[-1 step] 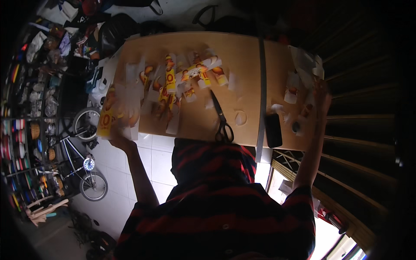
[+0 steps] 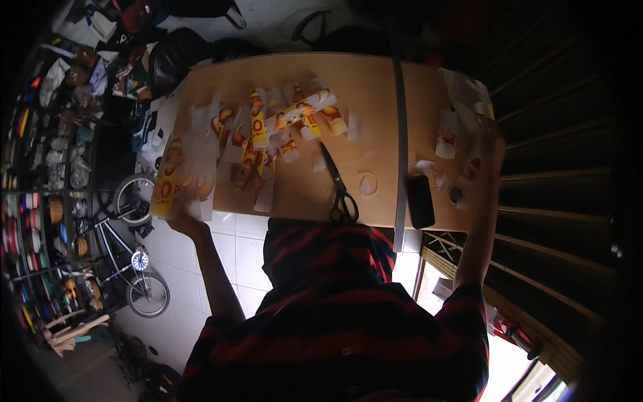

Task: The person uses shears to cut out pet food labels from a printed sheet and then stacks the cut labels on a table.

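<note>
My left hand (image 2: 185,224) is at the near left corner of the brown tabletop (image 2: 301,194), against the lower end of a yellow-and-white printed sheet (image 2: 164,191); the sheet hides its fingers. My right hand (image 2: 494,144) lies along the table's right edge, beside a clear plastic bag (image 2: 467,94); its fingers are dark and smeared. Between the hands, several cut printed strips (image 2: 258,120) overlap on the tabletop. Black-handled scissors (image 2: 343,206) rest near the front edge, blades pointing away from me. Right of them lies a black phone (image 2: 421,202).
A dark grey strap or bar (image 2: 402,134) crosses the tabletop from far to near. Shelves (image 2: 50,194) crowded with spools and bags and a bicycle (image 2: 137,261) stand to the left. Dark slatted panels (image 2: 552,174) rise on the right. A small roll (image 2: 456,195) lies beyond the phone.
The view has shifted slightly: the bicycle appears lower, the table a little left. Both hands keep nearly the same places at the table's edges.
</note>
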A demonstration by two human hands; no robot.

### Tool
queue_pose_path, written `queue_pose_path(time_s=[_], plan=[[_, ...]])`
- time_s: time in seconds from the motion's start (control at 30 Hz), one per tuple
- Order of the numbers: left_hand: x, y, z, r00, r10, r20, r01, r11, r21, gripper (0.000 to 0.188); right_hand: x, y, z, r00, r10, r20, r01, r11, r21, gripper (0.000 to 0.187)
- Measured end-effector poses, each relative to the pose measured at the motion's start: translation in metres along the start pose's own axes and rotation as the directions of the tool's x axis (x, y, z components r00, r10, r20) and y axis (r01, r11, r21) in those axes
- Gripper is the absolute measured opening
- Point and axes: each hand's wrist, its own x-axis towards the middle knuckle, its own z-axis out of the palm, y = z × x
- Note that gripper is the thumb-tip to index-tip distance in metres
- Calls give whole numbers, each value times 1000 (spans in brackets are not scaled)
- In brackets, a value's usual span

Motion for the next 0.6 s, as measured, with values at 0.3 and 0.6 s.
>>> queue_pose_path(time_s=[0.3, 0.6], plan=[[4, -110, 12, 965, 73, 250, -85, 996, 34, 47, -70, 31, 67, 999, -40, 19, 40, 999, -15, 33], [-92, -106, 68, 573, -624, 531, 776, 204, -597, 82, -91, 109, 74, 926, 177, -332, -268, 930, -251, 37]])
